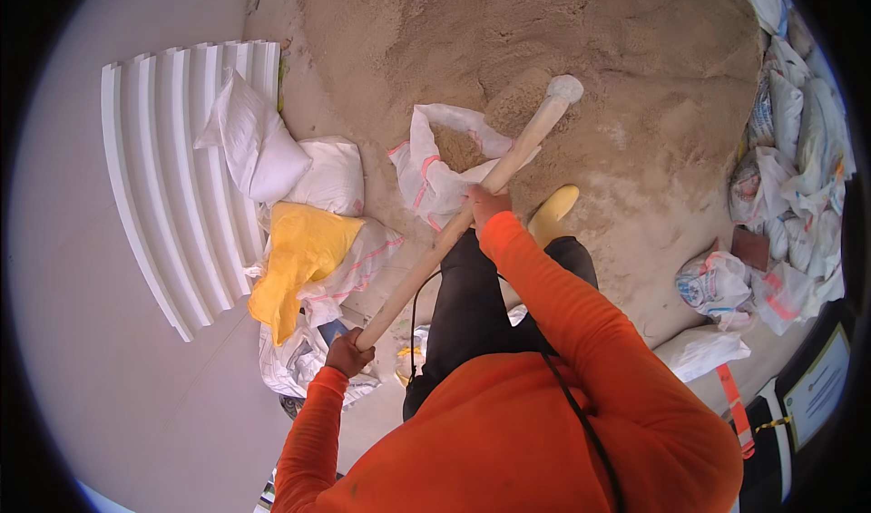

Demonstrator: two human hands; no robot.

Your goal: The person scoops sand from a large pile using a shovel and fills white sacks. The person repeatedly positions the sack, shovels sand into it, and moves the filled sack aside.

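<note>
Both of my hands grip the long wooden handle of a hoe (417, 282). My left hand (349, 353) is closed round the handle's lower end, at the left of my body. Farther up, my right hand (490, 206) is wrapped round it. The handle slants up and to the right, ending in a pale knob; a sand-coloured blade seems to hang below it, hard to tell from the sand. Beneath the handle, a white sack (425, 179) with red stripes lies with its mouth open and some sand inside. The sand pile (435, 37) spreads beyond it.
White filled sacks (263, 155) lean on white corrugated sheeting (172, 186) at the left, beside a yellow sack (304, 250). Many filled bags (789, 168) line the right edge. My yellow boot (555, 212) stands on the sand. A framed board (817, 386) is at lower right.
</note>
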